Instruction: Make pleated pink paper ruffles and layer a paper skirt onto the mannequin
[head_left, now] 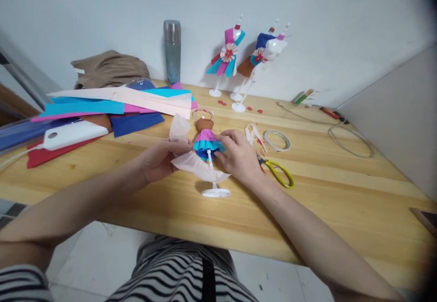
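A small mannequin stand [215, 192] lies tilted on the wooden table [341, 193], dressed in a brown top and pink, teal and blue crepe-paper skirt layers [207, 143]. My left hand [160, 158] pinches a strip of pale pink crepe paper [198, 165] at the skirt's left side. My right hand [239, 154] grips the skirt and the same pink strip from the right, fingers curled.
Stacked crepe-paper sheets [112, 104] and a white case [71, 133] lie at the left. Yellow-handled scissors [278, 171], a tape roll [277, 140] and a cable [348, 138] lie to the right. Two dressed mannequins [227, 58] [261, 56] and a grey bottle [172, 49] stand by the wall.
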A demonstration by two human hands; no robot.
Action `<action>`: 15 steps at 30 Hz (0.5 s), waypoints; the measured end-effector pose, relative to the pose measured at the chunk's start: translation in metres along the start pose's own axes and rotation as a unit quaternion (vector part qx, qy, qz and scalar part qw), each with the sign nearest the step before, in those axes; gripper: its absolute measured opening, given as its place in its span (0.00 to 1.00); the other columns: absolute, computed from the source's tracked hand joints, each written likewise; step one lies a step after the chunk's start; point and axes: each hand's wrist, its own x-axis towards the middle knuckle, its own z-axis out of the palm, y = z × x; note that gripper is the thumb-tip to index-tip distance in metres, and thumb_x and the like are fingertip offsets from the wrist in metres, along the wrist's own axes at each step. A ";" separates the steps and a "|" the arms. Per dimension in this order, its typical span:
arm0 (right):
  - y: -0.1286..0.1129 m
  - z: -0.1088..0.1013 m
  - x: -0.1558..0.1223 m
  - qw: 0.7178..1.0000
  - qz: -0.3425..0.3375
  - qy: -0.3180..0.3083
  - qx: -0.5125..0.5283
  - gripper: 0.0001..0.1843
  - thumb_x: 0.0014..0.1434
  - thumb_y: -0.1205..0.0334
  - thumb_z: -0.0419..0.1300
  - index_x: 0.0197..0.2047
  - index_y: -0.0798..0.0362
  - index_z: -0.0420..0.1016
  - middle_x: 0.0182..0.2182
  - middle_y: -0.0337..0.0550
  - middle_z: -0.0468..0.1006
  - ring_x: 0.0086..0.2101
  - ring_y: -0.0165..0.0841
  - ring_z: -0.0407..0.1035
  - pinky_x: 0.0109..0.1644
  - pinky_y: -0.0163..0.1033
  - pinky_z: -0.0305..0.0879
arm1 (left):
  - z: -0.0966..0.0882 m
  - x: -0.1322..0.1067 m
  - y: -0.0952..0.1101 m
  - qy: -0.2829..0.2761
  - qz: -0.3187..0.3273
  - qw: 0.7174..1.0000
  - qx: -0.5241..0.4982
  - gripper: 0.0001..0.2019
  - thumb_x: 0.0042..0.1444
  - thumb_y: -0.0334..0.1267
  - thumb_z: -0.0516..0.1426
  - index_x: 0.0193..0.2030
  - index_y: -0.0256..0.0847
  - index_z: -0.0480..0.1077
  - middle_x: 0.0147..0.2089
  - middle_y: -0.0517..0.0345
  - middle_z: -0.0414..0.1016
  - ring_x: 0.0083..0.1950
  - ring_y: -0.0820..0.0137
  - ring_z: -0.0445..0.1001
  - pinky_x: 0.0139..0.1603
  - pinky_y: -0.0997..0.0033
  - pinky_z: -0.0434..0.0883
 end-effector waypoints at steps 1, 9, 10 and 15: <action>0.001 0.003 0.002 1.000 0.013 0.006 0.018 0.11 0.56 0.65 0.60 0.43 0.51 0.78 0.43 0.52 0.76 0.44 0.45 0.70 0.46 0.51 0.68 | 0.001 0.001 0.000 -0.002 -0.001 1.000 -0.011 0.09 0.40 0.33 0.66 0.22 0.38 0.68 0.23 0.62 0.67 0.24 0.77 0.64 0.27 0.73 0.64; 0.004 0.008 0.020 0.967 0.198 -0.007 0.163 0.10 0.55 0.58 0.59 0.25 0.53 0.72 0.25 0.41 0.75 0.27 0.32 0.67 0.32 0.38 0.62 | 0.018 0.003 -0.021 0.029 -0.052 0.996 -0.071 0.09 0.39 0.29 0.67 0.26 0.36 0.71 0.24 0.63 0.71 0.26 0.77 0.69 0.30 0.77 0.68; 0.005 0.008 0.022 0.959 0.220 -0.014 0.180 0.11 0.54 0.57 0.59 0.24 0.53 0.72 0.23 0.40 0.74 0.25 0.31 0.65 0.31 0.37 0.61 | 0.019 0.003 -0.023 0.032 -0.059 0.995 -0.075 0.09 0.39 0.29 0.66 0.26 0.36 0.71 0.24 0.63 0.71 0.27 0.76 0.70 0.30 0.77 0.69; 0.006 0.011 0.028 0.921 0.289 -0.010 0.263 0.14 0.51 0.52 0.61 0.23 0.53 0.71 0.20 0.37 0.71 0.23 0.30 0.63 0.29 0.37 0.58 | 0.019 0.007 -0.030 -0.014 -0.035 0.999 -0.034 0.09 0.42 0.34 0.66 0.30 0.37 0.71 0.28 0.61 0.72 0.29 0.76 0.71 0.34 0.76 0.71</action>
